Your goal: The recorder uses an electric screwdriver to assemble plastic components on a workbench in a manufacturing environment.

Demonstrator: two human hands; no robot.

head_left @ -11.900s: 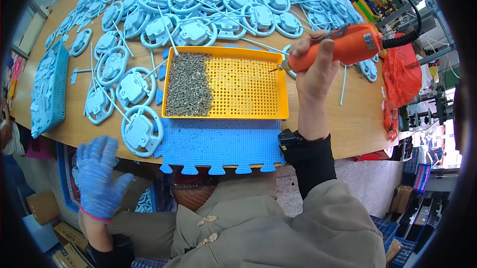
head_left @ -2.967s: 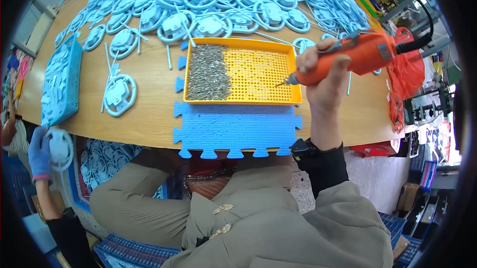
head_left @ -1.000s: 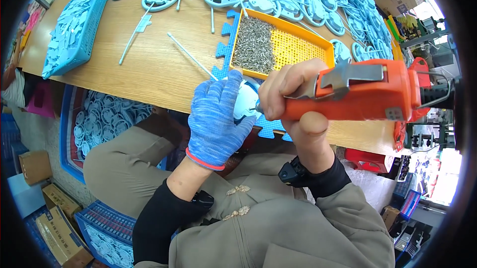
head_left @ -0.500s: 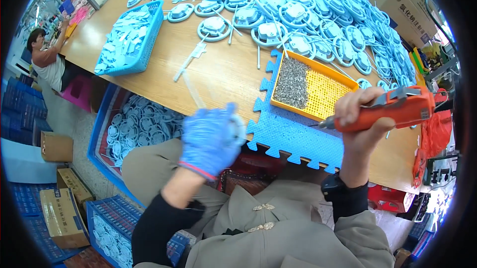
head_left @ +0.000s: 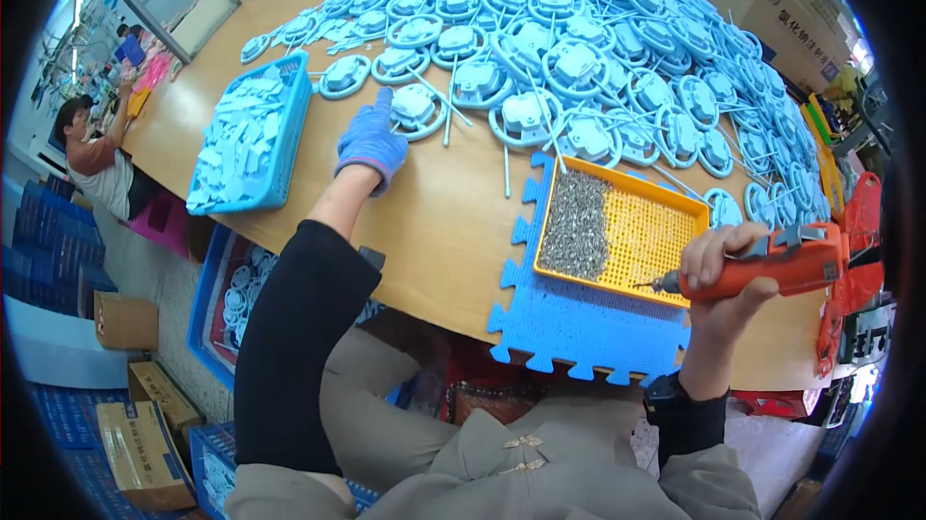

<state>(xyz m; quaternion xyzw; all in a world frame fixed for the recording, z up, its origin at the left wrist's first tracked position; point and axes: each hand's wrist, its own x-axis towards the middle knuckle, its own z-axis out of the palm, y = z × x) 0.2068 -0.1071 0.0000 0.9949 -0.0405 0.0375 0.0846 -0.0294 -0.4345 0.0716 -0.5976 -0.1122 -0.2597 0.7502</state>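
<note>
My left hand (head_left: 371,146), in a blue glove, reaches over the table to the near edge of the pile. Its fingers are stretched out beside a light-blue ring-shaped plastic part (head_left: 415,107) with a raised hub; whether they touch its rim I cannot tell. My right hand (head_left: 719,274), bare, is wrapped round an orange electric screwdriver (head_left: 796,264). The bit points left, over the near edge of a yellow tray (head_left: 656,221). Small metal screws (head_left: 579,231) are heaped in the tray's left part. Under the tray lies a blue foam mat (head_left: 579,327).
A large pile of similar light-blue parts (head_left: 579,67) covers the far side. At the left a blue basket (head_left: 289,134) holds flat light-blue pieces. Below the table edge stands a bin (head_left: 207,337) of ring-shaped parts. Cardboard boxes (head_left: 772,13) stand far right. A person (head_left: 96,149) sits far left.
My left hand has gone from above my lap, where it held a round pale part, up to the pile; that part is no longer in it. My right hand keeps holding the screwdriver.
</note>
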